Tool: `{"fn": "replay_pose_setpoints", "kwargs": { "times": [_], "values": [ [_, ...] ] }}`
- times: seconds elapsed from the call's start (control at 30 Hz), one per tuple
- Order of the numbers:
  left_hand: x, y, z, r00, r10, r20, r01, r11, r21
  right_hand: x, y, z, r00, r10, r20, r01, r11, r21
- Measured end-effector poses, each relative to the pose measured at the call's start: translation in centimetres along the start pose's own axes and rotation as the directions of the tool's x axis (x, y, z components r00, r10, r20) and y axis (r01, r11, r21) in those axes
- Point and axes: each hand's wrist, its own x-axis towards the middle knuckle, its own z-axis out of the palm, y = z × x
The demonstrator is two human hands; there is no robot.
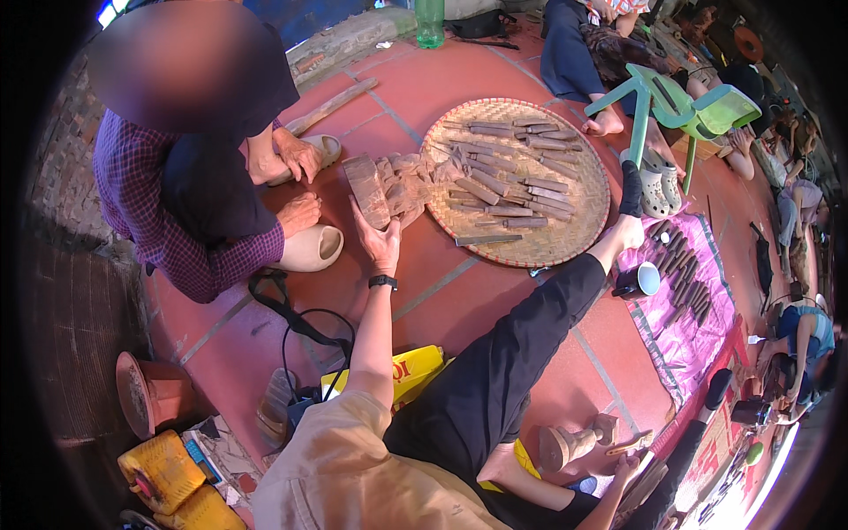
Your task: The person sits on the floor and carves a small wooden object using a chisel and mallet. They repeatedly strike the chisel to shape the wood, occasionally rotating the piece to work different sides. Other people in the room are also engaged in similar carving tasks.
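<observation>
My left hand, a black watch at its wrist, is closed on a carved wooden figure by its blocky base. The carving lies tilted on its side, its narrow end reaching over the rim of a round woven tray. On that tray lie several wooden-handled carving tools. At the lower right, my right hand looks curled around a pale, slim piece that I cannot make out. Close by are a flat brush and a turned wooden mallet-like piece.
Opposite on the left crouches a person in a checked shirt, hands near the carving. A pink cloth with dark tools and a mug lies to the right. A green plastic chair stands beyond. A terracotta pot is at the left.
</observation>
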Motion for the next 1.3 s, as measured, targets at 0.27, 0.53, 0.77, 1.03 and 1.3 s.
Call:
{"fn": "replay_pose_setpoints", "kwargs": {
  "times": [0.27, 0.53, 0.77, 1.03, 1.3],
  "values": [
    [0.0, 0.1, 0.0, 1.0, -0.011, -0.006, 0.011, 1.0, 0.001, 0.4, 0.8, 0.0, 0.999, -0.049, -0.01, 0.049, 0.999, 0.0],
    [0.1, -0.5, 0.4, 1.0, 0.012, -0.007, -0.012, 0.999, -0.034, 0.4, 0.4, -0.9, 1.0, -0.013, -0.003, 0.013, 1.0, 0.029],
    [2.2, -1.1, -0.3, 0.994, -0.098, 0.048, 0.103, 0.986, -0.129, -1.2, -2.2, 1.2, 1.0, -0.012, -0.021, 0.013, 0.999, 0.039],
    [6.4, -2.1, -1.2, 0.922, -0.314, 0.224, 0.363, 0.904, -0.226, -0.2, -0.4, 0.6, 1.0, -0.014, -0.009, 0.014, 1.0, 0.022],
    [5.2, 0.6, -0.2, 0.996, -0.07, 0.047, 0.054, 0.957, 0.285, 0.0, 0.4, 1.0, 0.999, -0.025, -0.029, 0.025, 1.0, 0.0]
  ]
}}
